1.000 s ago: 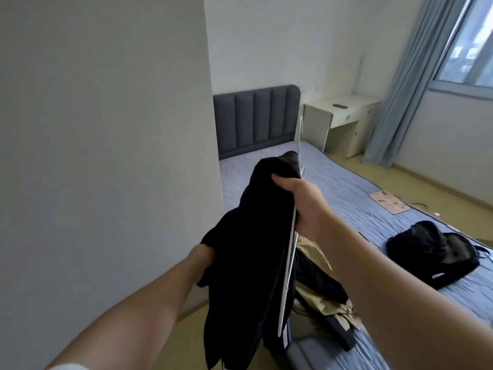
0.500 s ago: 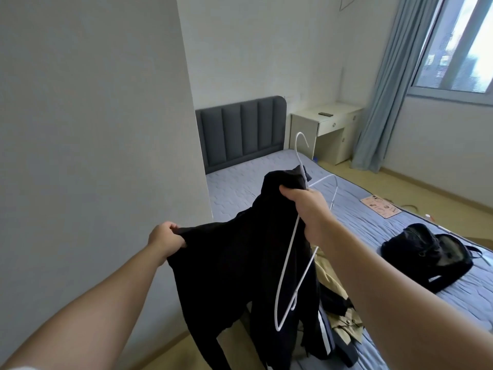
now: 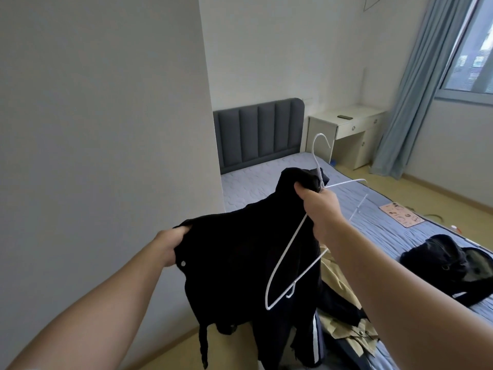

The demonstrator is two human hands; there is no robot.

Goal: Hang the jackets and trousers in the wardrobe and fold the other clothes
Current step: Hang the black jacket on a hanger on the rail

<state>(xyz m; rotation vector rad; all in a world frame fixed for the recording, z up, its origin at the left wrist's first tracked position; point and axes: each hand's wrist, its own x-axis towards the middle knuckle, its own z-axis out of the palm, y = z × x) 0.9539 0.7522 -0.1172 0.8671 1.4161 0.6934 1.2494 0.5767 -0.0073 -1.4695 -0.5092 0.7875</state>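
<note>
Grips one edge of the black jacket (image 3: 240, 257) in the curled fingers of the left hand (image 3: 170, 247), drawn out leftward, no longer bunched as a second ago. Clamps the collar together with the white hanger (image 3: 289, 247) in the right hand (image 3: 320, 209). Holds the jacket spread in the air over the bed's (image 3: 266, 177) near corner, above a heap of other clothes (image 3: 346, 329). Looks ready for slipping the hanger inside; not yet done.

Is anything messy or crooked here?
Yes. The thin white wire hanger hangs tilted outside the black jacket, not inside it, and crumpled tan and dark clothes lie heaped on the grey-blue bed.
</note>
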